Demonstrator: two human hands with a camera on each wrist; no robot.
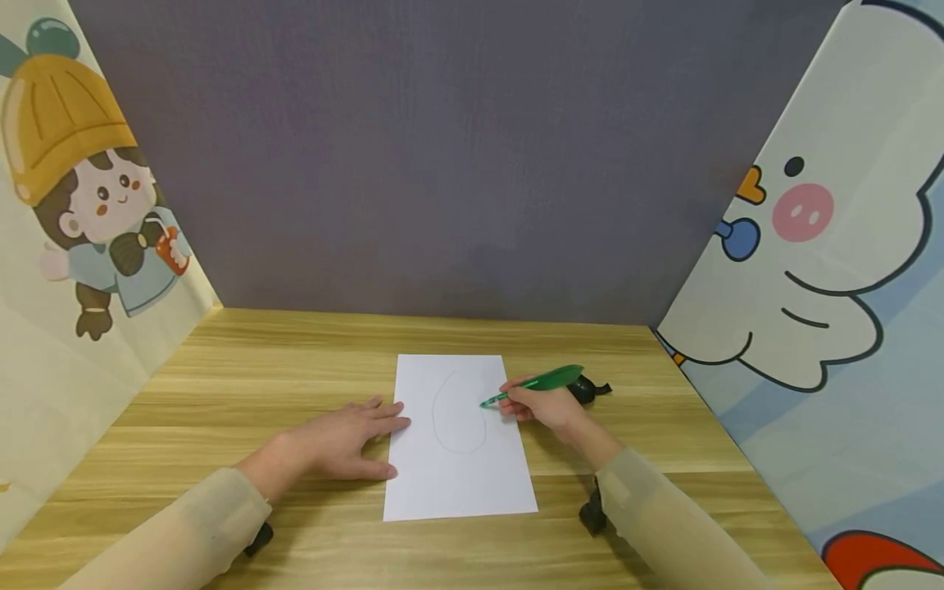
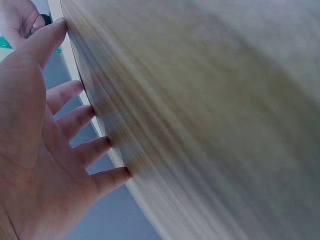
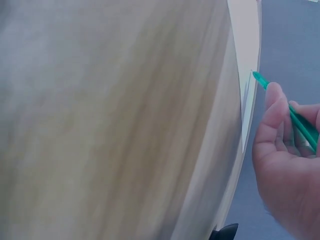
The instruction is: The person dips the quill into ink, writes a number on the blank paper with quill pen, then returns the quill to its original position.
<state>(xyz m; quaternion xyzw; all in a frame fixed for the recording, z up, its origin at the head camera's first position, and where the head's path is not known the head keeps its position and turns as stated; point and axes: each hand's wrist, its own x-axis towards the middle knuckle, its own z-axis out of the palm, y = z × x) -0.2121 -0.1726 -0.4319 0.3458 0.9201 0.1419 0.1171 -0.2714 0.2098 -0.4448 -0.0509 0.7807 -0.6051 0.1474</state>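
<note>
Head view: the right hand (image 1: 544, 406) pinches a green leaf-topped pen (image 1: 555, 378), its tip at one o'clock on the white paper (image 1: 459, 490). The left hand (image 1: 341, 442), fingers spread, touches the paper's nine-o'clock edge.

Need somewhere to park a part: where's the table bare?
Bare table: left of the left hand toward the left wall; between paper and grey panel; between right sleeve and right wall. Crowded: the paper's right edge, where right hand, green pen and black object bunch.
</note>
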